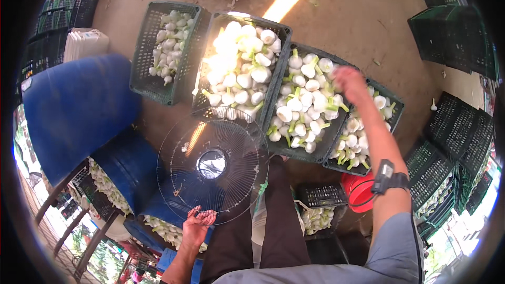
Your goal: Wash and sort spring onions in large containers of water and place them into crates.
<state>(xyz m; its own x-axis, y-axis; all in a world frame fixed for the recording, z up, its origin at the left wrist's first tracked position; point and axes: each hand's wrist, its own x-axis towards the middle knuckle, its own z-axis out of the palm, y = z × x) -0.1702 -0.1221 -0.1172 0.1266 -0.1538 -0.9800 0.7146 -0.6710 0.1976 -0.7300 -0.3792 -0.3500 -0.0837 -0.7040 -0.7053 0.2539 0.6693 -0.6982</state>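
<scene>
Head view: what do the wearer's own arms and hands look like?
The left hand and right hand are ungloved. The right arm has a short grey-blue sleeve and, below it, a dark strap holding a boxy dark device.

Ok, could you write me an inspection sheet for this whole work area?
Surface: brown floor with a sunlit streak and scattered scraps.
Things handled: four dark green crates holding white garlic bulbs; round wire guard nearer the person.
Clutter: stray bulb on the floor at right.
Hands: left hand at the guard's lower rim, grip unclear; right hand blurred, over the third crate's far right corner.
Cables: thin dark line along the right sleeve, possibly one.
Surroundings: stacked crates, red bucket.
</scene>
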